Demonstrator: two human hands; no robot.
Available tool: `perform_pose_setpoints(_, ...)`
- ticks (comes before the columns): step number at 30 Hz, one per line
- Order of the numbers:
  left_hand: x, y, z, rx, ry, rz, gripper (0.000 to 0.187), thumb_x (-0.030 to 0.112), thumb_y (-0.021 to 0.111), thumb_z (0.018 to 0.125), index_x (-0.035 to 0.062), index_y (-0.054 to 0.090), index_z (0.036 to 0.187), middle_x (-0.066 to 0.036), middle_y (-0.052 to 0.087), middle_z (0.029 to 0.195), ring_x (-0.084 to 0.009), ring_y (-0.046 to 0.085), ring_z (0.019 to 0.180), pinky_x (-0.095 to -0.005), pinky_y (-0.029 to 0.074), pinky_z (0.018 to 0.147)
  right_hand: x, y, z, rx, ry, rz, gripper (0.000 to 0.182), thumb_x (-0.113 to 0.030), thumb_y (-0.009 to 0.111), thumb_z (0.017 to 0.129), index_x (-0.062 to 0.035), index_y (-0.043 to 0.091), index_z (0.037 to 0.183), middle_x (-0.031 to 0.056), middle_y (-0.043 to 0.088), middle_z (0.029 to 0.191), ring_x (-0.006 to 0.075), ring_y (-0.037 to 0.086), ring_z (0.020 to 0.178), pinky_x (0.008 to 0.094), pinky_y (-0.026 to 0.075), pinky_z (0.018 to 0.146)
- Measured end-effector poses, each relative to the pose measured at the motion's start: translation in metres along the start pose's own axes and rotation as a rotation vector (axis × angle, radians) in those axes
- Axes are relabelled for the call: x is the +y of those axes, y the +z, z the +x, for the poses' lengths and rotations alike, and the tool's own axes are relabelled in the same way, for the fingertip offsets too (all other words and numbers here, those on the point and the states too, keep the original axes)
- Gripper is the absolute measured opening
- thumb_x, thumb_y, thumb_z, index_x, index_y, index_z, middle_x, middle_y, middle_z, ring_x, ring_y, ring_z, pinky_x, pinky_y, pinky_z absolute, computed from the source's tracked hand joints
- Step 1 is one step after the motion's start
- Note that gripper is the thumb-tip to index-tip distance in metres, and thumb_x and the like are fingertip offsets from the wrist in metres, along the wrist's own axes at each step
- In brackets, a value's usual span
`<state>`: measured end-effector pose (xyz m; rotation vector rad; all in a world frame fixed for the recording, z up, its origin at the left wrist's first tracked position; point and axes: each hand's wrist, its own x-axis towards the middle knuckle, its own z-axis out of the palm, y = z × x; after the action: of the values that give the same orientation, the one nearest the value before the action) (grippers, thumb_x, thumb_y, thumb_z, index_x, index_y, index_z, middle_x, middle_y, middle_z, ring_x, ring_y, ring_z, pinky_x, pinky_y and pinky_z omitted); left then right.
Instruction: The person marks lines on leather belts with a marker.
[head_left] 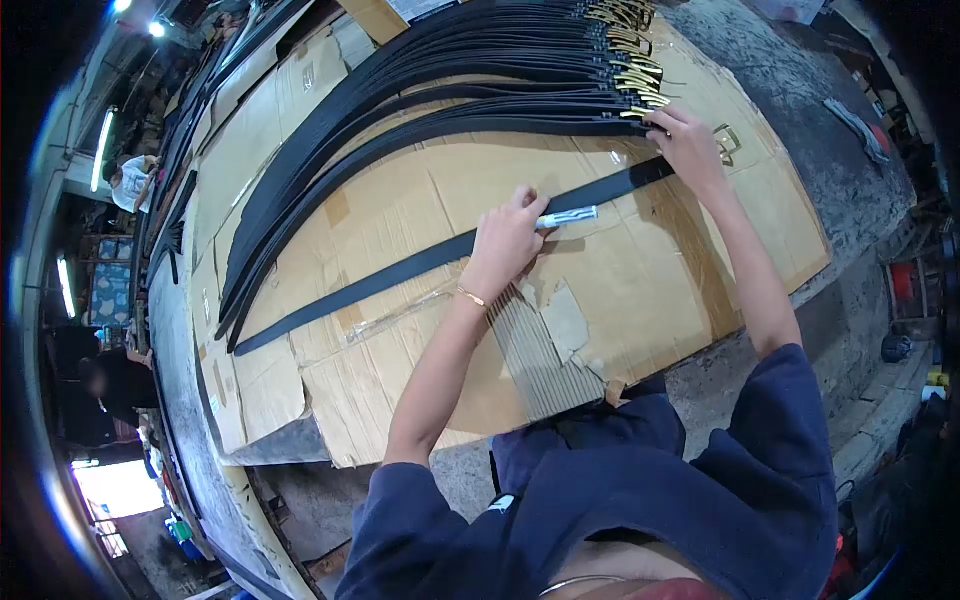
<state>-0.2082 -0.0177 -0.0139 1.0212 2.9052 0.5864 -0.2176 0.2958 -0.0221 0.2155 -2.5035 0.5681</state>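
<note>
A single black belt [400, 268] lies slantwise across the cardboard, its metal buckle [727, 146] at the upper right. My left hand [508, 240] rests on the middle of this belt, fingers closed around a blue-and-white marker pen [570, 217] that points right. Above it, a row of many black belts [420, 90] curves over the cardboard, with yellowish metal buckles [635, 70] bunched at their right ends. My right hand [690, 150] reaches over the single belt, and its fingertips pinch the buckle end of the nearest belt in the row.
Flattened cardboard [640, 290], torn and taped in places, covers the grey worktable [850, 180]. A grey strip-like object [857, 130] lies at the right. Long dark strips run along the far left edge. Two other people [130, 185] are in the background at left.
</note>
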Motion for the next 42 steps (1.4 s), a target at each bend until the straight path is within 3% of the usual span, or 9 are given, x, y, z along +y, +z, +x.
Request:
perform_pose_setpoints(6,0.028,-0.002,-0.038,-0.061,0.037,0.044,0.039,0.003,0.062,0.073,0.0079,0.065,0.111,-0.012,0.06,0.11,-0.0355,0.065,0.087,-0.0446,0.054,0.073,-0.002,-0.032,-0.003,0.115,0.041,0.105,0.033,-0.023,0.07,0.088,-0.0082,0.066,0.117,0.0129,0.066,0.119,0.0297,0.061,0.113,0.0354,0.046,0.096)
perform_pose_setpoints(13,0.039,0.002,-0.046,-0.022,-0.061,-0.051,0.037,0.026,0.075,0.079,0.0088,0.064,0.111,-0.013,0.062,0.108,-0.0348,0.065,0.088,-0.0424,0.053,0.073,0.035,-0.088,-0.111,0.074,0.324,-0.122,0.023,-0.018,0.066,0.09,-0.0033,0.068,0.107,0.0137,0.066,0.115,0.0298,0.062,0.109,0.0367,0.046,0.094)
perform_pose_setpoints(23,0.065,-0.011,-0.067,-0.151,-0.121,-0.017,0.034,0.015,0.072,0.078,0.0105,0.065,0.111,-0.013,0.061,0.103,-0.0328,0.064,0.088,-0.0391,0.053,0.073,0.045,-0.092,-0.15,-0.015,0.446,0.024,0.027,-0.016,0.065,0.092,-0.0035,0.065,0.116,0.0109,0.066,0.116,0.0245,0.059,0.113,0.0345,0.045,0.097)
perform_pose_setpoints(28,0.097,-0.025,-0.075,0.047,-0.22,-0.299,0.038,0.009,0.071,0.078,0.0037,0.061,0.114,-0.015,0.057,0.098,-0.0326,0.061,0.08,-0.0388,0.049,0.07,0.005,-0.102,-0.173,0.375,0.474,0.181,0.021,-0.006,0.068,0.086,-0.0012,0.067,0.107,0.007,0.066,0.098,0.0163,0.062,0.094,0.0289,0.049,0.079)
perform_pose_setpoints(30,0.119,-0.026,-0.084,-0.013,-0.142,-0.47,0.036,0.007,0.068,0.081,0.0032,0.06,0.115,-0.014,0.057,0.092,-0.032,0.059,0.079,-0.0393,0.048,0.069,-0.051,-0.104,-0.189,0.114,0.402,0.652,0.052,-0.026,0.087,0.069,-0.0018,0.066,0.11,-0.0001,0.06,0.072,0.0116,0.056,0.062,0.0264,0.047,0.058)
perform_pose_setpoints(32,0.15,-0.015,-0.091,-0.139,-0.012,-0.428,0.036,0.009,0.067,0.081,0.0049,0.059,0.116,-0.012,0.055,0.085,-0.0303,0.059,0.077,-0.0396,0.048,0.066,-0.097,-0.11,-0.184,-0.355,0.288,0.849,0.094,-0.06,0.088,0.052,-0.0011,0.061,0.121,-0.0008,0.059,0.068,0.0096,0.058,0.06,0.0255,0.044,0.053)
perform_pose_setpoints(34,0.165,-0.003,-0.09,-0.171,0.129,-0.329,0.037,0.011,0.068,0.081,0.0064,0.059,0.116,-0.011,0.054,0.081,-0.029,0.059,0.075,-0.0396,0.048,0.065,-0.13,-0.099,-0.196,-0.368,0.651,1.428,0.087,-0.067,0.079,0.064,-0.0007,0.062,0.119,0.0032,0.065,0.078,0.0106,0.058,0.062,0.0259,0.045,0.057)
perform_pose_setpoints(37,0.173,0.003,-0.094,-0.266,0.176,-0.348,0.035,0.015,0.068,0.081,0.0082,0.06,0.114,-0.01,0.054,0.078,-0.0269,0.06,0.071,-0.039,0.049,0.062,-0.144,-0.088,-0.213,-0.19,0.917,1.57,0.069,-0.06,0.063,0.087,0.0037,0.062,0.114,0.0053,0.067,0.086,0.0097,0.058,0.067,0.0229,0.045,0.058)
perform_pose_setpoints(42,0.175,-0.006,-0.096,-0.308,0.211,-0.272,0.029,0.018,0.066,0.082,0.0098,0.062,0.109,-0.009,0.06,0.079,-0.0281,0.064,0.071,-0.0397,0.051,0.061,-0.142,-0.105,-0.212,-0.349,0.85,1.52,0.063,-0.054,0.061,0.091,0.0044,0.062,0.115,0.0073,0.066,0.085,0.0094,0.058,0.066,0.0219,0.043,0.056)
